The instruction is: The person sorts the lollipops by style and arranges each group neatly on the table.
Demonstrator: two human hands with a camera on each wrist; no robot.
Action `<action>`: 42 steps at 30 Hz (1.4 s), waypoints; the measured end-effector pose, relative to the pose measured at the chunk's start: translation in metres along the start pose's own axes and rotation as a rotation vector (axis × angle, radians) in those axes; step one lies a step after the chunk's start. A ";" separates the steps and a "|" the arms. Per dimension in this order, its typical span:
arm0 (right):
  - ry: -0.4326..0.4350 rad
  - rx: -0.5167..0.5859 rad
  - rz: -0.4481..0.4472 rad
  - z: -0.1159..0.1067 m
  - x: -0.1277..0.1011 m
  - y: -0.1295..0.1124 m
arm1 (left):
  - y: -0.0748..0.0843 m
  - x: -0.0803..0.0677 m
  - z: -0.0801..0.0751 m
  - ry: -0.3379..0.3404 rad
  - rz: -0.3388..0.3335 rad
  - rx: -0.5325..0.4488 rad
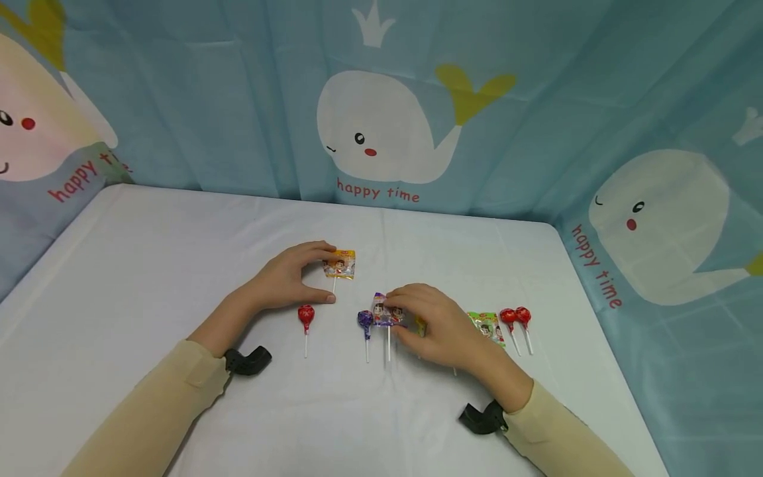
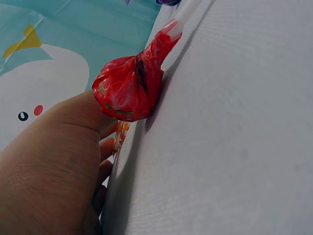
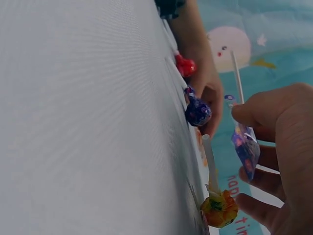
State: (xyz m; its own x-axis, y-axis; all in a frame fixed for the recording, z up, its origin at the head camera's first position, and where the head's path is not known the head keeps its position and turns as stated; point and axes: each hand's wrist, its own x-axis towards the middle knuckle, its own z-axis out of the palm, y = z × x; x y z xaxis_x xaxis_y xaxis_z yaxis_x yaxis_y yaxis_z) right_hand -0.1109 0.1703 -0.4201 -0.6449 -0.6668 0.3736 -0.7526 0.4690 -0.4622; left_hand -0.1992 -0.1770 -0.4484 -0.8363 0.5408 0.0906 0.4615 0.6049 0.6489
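In the head view my left hand [image 1: 292,275] rests at an orange flat-wrapped lollipop [image 1: 341,266]. Its fingers lie on the wrapper's upper left and its thumb is beside the stick. My right hand [image 1: 438,324] pinches a purple flat-wrapped lollipop [image 1: 379,310]; the right wrist view shows this lollipop [image 3: 245,147] raised off the table, thumb near where stick and wrapper meet. A round purple lollipop [image 1: 365,319] lies just left of it. Nearer my left wrist is a round red lollipop [image 1: 306,315]. Under my right hand, a yellow round lollipop [image 3: 220,209] is partly hidden in the head view.
To the right of my right hand lie a green flat-wrapped lollipop [image 1: 489,326] and two round red lollipops [image 1: 508,316]. A white cloth covers the table [image 1: 179,258]. Behind it hangs a blue curtain [image 1: 238,99] with whale prints.
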 end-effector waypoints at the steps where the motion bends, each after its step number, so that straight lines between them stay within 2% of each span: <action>1: 0.003 0.001 0.000 0.000 0.001 0.000 | 0.000 0.000 0.000 0.000 -0.001 0.000; 13: 0.026 0.011 0.017 -0.006 0.011 -0.003 | 0.000 0.000 -0.001 0.004 0.008 0.006; 22: 0.060 0.025 -0.034 -0.006 0.029 -0.005 | -0.003 0.001 -0.002 0.009 0.017 0.020; 31: 0.078 0.023 -0.029 -0.006 0.046 -0.012 | -0.005 0.001 -0.001 0.015 0.021 0.040; 42: 0.118 -0.003 -0.029 -0.005 0.063 -0.015 | -0.003 0.001 0.001 0.003 0.022 0.004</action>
State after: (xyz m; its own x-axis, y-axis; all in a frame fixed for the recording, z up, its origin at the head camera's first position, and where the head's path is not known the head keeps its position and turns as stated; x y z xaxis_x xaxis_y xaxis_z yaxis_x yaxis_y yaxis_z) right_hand -0.1410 0.1237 -0.3858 -0.6341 -0.6073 0.4787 -0.7713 0.4523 -0.4478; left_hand -0.2011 -0.1776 -0.4510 -0.8268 0.5521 0.1076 0.4811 0.5950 0.6439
